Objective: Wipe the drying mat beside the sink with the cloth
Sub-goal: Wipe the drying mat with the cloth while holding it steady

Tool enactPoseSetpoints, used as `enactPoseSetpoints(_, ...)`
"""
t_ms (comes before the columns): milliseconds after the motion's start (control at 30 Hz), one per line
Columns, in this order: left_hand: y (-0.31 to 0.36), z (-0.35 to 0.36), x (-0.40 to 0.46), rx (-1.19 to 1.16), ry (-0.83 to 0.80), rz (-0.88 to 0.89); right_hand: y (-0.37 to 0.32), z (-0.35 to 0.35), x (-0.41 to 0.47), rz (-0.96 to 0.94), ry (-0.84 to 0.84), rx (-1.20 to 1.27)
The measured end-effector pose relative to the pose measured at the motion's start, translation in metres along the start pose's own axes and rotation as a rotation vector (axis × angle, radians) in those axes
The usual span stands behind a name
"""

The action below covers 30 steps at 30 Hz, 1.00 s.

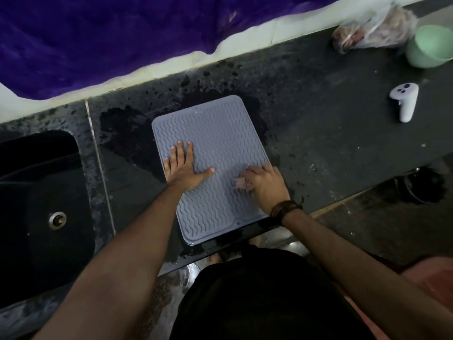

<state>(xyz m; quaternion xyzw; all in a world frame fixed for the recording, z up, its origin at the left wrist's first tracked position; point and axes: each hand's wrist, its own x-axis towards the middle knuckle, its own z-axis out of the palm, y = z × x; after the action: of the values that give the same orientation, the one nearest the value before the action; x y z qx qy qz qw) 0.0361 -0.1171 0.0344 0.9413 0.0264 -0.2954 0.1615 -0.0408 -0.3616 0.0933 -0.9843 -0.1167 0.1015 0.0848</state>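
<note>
A: Item one, drying mat [215,143]?
B: Grey-blue, wavy ribs, lying flat on the dark desk [331,143], just right of the sink [36,192], its near edge at the desk's front lip. Wet patches on the desk around its far and left sides.

A: Hands?
B: Left hand [182,168], fingers straight and spread, pressed flat on the mat's left part. Right hand [263,184], fingers curled over a small pale cloth [241,184] bunched on the mat's right side; dark band at that wrist.

A: Containers?
B: Sink: black basin, metal drain [57,219] showing, contents otherwise too dark to tell. Green bowl [430,46], far right corner, nothing visible inside. Clear plastic bag [372,28] just beside it, holding something pale and pinkish; cannot identify.

A: Loose items?
B: White controller [404,101], well apart from the mat.
</note>
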Motion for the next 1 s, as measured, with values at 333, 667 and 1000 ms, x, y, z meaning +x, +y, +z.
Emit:
enactPoseSetpoints(333,0.002,-0.002,-0.002,-0.008,-0.002,0.007,-0.016,0.022,-0.002,0.04,-0.027,-0.063)
enactPoseSetpoints(667,-0.004,0.004,0.0,0.007,0.036,0.054,-0.017,0.018,-0.088,0.107,-0.002,-0.116)
enactPoseSetpoints(1000,0.002,-0.004,-0.006,-0.011,-0.013,0.029,-0.056,0.028,-0.027,-0.006,-0.03,-0.117)
